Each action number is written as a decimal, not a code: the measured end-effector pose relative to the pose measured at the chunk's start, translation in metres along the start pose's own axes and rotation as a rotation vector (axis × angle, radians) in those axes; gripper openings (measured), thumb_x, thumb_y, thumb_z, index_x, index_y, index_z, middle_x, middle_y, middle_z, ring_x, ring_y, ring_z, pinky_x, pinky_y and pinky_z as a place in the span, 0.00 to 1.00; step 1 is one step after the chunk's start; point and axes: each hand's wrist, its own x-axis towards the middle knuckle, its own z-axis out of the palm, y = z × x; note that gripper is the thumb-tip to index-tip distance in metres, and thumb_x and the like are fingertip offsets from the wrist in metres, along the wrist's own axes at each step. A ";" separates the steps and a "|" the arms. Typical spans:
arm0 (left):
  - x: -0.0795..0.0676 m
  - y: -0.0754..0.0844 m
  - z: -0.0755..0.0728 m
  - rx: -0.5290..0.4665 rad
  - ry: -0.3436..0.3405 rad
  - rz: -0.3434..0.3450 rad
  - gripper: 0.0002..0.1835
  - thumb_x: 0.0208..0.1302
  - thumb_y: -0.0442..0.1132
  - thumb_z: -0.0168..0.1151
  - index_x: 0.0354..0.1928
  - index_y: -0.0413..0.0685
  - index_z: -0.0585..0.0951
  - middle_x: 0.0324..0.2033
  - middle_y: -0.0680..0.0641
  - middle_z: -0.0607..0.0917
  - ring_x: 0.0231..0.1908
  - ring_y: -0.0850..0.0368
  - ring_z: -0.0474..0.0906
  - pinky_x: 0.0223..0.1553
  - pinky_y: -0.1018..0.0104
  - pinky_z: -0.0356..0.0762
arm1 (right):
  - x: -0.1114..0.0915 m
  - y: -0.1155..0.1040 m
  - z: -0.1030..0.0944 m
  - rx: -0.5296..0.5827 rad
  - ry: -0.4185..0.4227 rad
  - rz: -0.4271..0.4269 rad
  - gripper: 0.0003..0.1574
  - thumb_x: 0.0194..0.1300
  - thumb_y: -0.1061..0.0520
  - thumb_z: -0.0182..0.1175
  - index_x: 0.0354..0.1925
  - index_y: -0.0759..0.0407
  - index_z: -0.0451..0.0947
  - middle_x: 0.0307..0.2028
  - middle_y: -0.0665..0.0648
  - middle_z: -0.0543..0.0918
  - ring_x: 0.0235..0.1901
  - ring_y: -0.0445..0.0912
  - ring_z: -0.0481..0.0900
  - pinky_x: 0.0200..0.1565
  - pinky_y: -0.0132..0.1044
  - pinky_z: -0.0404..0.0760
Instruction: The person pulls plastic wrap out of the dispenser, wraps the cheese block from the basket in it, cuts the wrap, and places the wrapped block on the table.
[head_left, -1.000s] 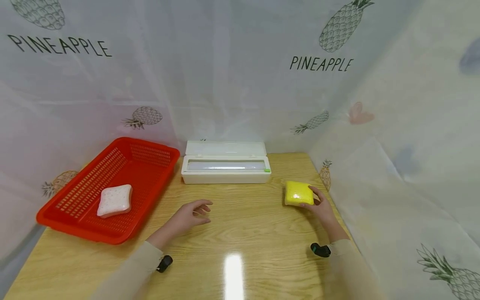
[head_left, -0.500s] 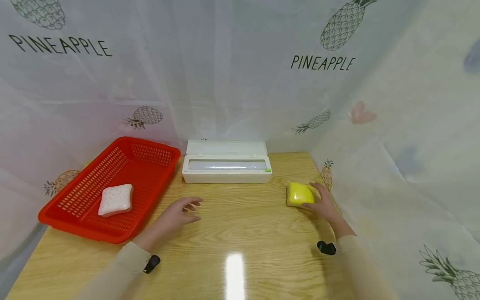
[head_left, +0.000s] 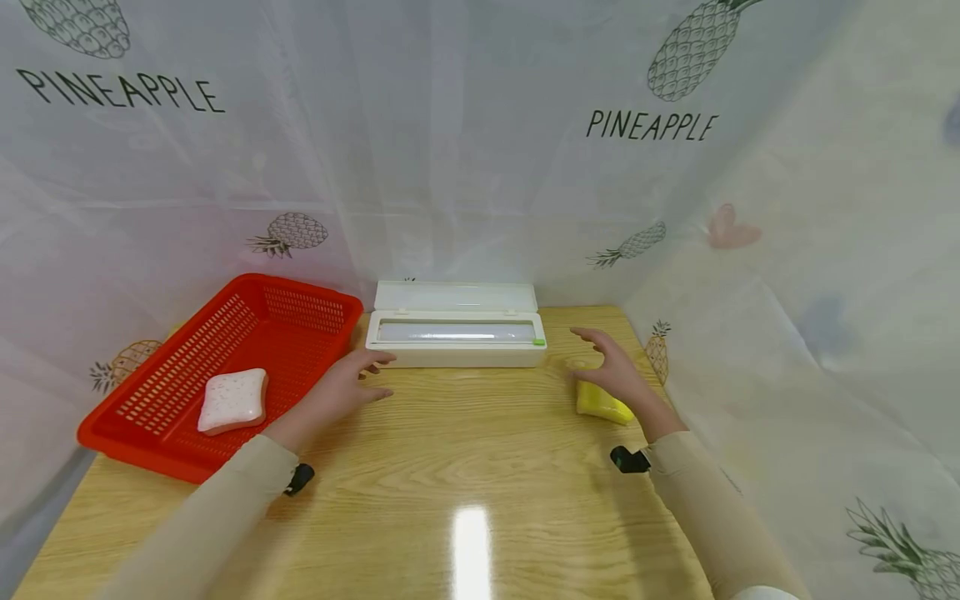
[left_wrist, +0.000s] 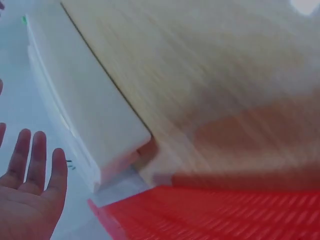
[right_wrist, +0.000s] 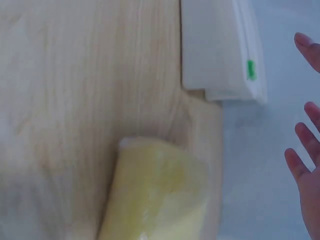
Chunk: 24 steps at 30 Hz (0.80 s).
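My left hand (head_left: 337, 390) is held over the table by the front left corner of a long white plastic-wrap dispenser (head_left: 457, 358), fingers relaxed and holding nothing. The dispenser's lid is up, with a roll of film inside and a small green piece at its right end. My right hand (head_left: 618, 373) hovers over a yellow, film-wrapped, pillow-shaped block (head_left: 602, 406), hiding part of it. In the right wrist view, the block (right_wrist: 155, 195) lies on the wood, apart from the spread fingers (right_wrist: 310, 142).
At the left, a red slotted basket (head_left: 315, 392) contains a white, speckled, bread-slice-shaped piece (head_left: 232, 400). A patterned curtain (head_left: 465, 167) stands behind the wooden table (head_left: 480, 458) and along the right side. A black wrist camera (head_left: 630, 460) sits at the right cuff.
My right hand has let go of the yellow block and moved up and forward over it. My left hand has drifted left and forward to the dispenser's corner.
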 end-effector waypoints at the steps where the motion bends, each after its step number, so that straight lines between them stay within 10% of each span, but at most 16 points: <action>1: 0.005 -0.001 -0.002 0.016 0.005 0.011 0.30 0.57 0.37 0.73 0.62 0.42 0.74 0.56 0.40 0.76 0.50 0.42 0.74 0.53 0.45 0.73 | 0.005 -0.003 0.001 -0.004 -0.009 -0.012 0.49 0.57 0.51 0.73 0.71 0.55 0.61 0.68 0.62 0.63 0.67 0.62 0.58 0.64 0.62 0.58; 11: 0.058 -0.013 -0.020 0.185 -0.031 -0.043 0.30 0.59 0.40 0.72 0.63 0.45 0.73 0.61 0.37 0.71 0.56 0.39 0.71 0.55 0.46 0.72 | 0.056 -0.027 0.021 0.016 -0.109 -0.050 0.46 0.57 0.52 0.73 0.69 0.55 0.65 0.68 0.56 0.66 0.67 0.58 0.59 0.66 0.58 0.58; 24: 0.108 -0.037 -0.017 0.313 -0.147 0.067 0.24 0.61 0.36 0.69 0.59 0.41 0.78 0.60 0.38 0.76 0.63 0.39 0.66 0.65 0.46 0.61 | 0.091 -0.025 0.054 -0.002 -0.269 -0.056 0.49 0.53 0.51 0.75 0.70 0.51 0.66 0.70 0.56 0.62 0.70 0.56 0.54 0.65 0.61 0.58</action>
